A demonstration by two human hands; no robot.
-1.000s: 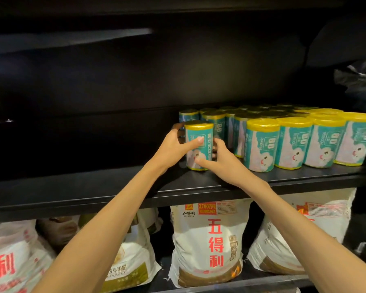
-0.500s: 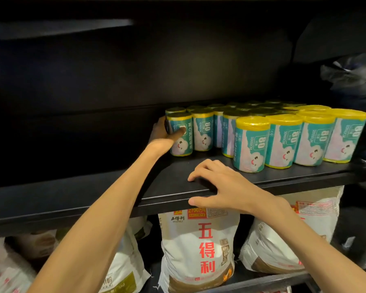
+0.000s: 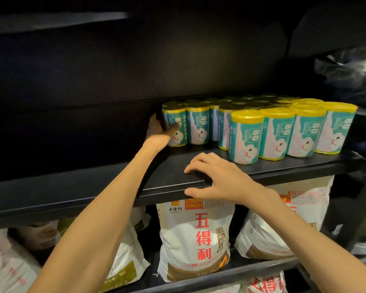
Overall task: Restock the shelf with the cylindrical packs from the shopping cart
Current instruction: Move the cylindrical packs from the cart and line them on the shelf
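Since a second ago the right hand has let go of the pack and dropped back to the front lip of the shelf, while the left hand has carried that pack deeper and to the left end of the rows. The left hand now grips the leftmost pack, thumb across its label and the fingers round its far side, out of sight in the shadow. The right hand holds nothing; its fingers are spread and bent, tips on the shelf top, thumb against the front edge. The pack stands upright, touching the neighbour on its right, in line with the other cylindrical packs that fill the right part of the shelf. The step in hand looks like the final seating of this pack. Next, I judge, the left hand must release without tipping it, and both hands must go back to the shopping cart, which is not in view. White flour sacks sit on the shelf below.
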